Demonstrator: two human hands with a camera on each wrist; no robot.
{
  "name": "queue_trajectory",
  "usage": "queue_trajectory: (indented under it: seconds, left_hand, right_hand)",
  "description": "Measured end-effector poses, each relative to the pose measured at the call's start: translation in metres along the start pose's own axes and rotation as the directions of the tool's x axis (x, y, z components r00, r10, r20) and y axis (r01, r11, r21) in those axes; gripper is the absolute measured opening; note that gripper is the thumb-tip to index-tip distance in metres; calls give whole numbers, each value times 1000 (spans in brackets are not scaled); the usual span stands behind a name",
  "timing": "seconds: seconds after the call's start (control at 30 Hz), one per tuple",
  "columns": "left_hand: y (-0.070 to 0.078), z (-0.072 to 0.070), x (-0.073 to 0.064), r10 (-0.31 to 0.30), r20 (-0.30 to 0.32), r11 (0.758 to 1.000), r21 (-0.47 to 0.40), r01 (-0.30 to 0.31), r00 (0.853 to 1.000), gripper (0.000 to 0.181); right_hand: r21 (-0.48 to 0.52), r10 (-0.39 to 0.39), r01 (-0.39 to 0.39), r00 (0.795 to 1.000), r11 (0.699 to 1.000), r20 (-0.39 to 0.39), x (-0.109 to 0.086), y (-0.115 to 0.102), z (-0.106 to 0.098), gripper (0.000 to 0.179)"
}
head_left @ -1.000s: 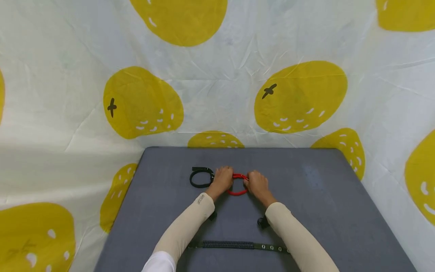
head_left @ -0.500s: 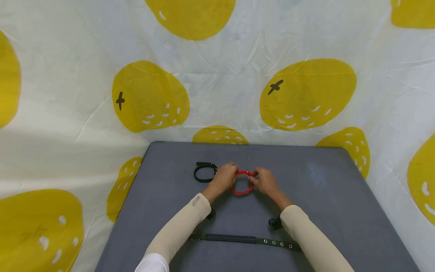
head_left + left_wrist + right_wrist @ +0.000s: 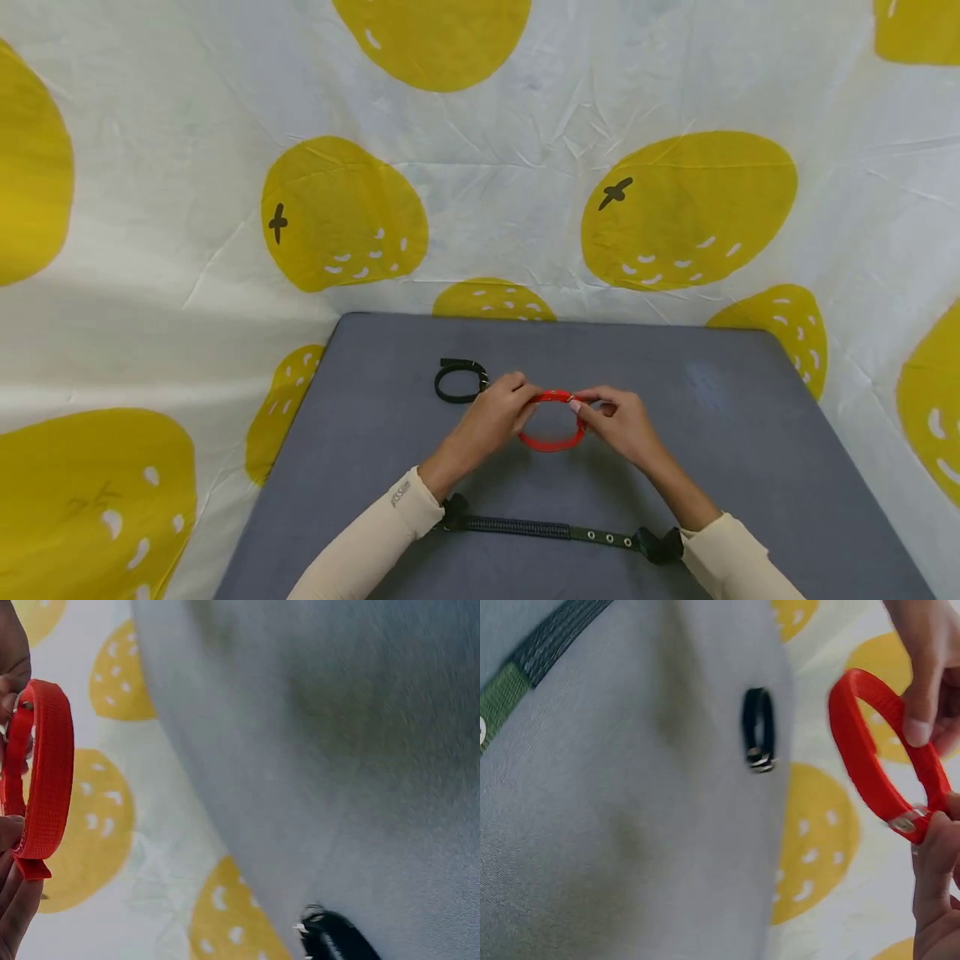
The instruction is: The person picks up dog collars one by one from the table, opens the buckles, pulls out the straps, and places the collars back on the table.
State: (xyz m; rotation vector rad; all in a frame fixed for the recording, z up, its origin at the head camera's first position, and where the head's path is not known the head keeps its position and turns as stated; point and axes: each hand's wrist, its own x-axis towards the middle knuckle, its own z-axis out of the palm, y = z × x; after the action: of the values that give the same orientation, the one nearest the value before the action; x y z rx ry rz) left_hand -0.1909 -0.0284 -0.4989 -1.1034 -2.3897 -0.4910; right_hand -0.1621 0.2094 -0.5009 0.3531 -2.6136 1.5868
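A red collar (image 3: 552, 446), fastened into a loop, is held up in front of me between both hands, above the table. My left hand (image 3: 491, 421) pinches its left side. With thumb and finger, my right hand (image 3: 622, 421) grips the opposite side, at the metal buckle (image 3: 904, 824) that shows in the right wrist view. A short red strap end (image 3: 34, 869) sticks out near the left fingers in the left wrist view. Beyond the left hand, a black collar (image 3: 438, 385) lies looped on the table, its metal buckle toward that hand.
A dark green belt (image 3: 517, 527) with a ribbed black section and metal eyelets lies across the near part of the grey table (image 3: 750, 433), below the forearms. A white curtain (image 3: 495, 217) with yellow fruit prints hangs behind the table and along its sides.
Both hands have raised the red collar and brought it nearer, away from the black collar. The right fingers have shifted to a pinch at its buckle. The black collar stays put.
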Motion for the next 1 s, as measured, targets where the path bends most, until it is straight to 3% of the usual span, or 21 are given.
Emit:
queue_trajectory:
  seconds: [0.23,0.4,0.6,0.73,0.87,1.0]
  left_hand:
    - [15,-26,-11,72,-74,995,-64,-77,995,18]
    - [12,-36,-16,133,-96,982,-119,-144,986,21]
    - [10,-41,-22,165,-79,978,-113,-173,983,24]
    - [18,-48,-24,164,-39,967,-192,-168,986,31]
    - [27,-54,-24,186,-3,943,-281,-179,983,33]
    - [29,-57,-26,210,-22,937,-280,-207,977,26]
  right_hand:
    - [-1,-84,84,996,996,32,-24,-26,-10,15]
    - [-45,-54,57,997,997,60,-37,-43,-8,18]
    - [-117,-57,65,996,991,71,-48,-51,3,17]
    - [-140,-124,134,989,981,76,-54,-55,11,22]
    - [-118,-188,199,977,973,100,-59,-60,18,23]
    - [-73,-237,249,961,966,140,-61,-65,22,22]
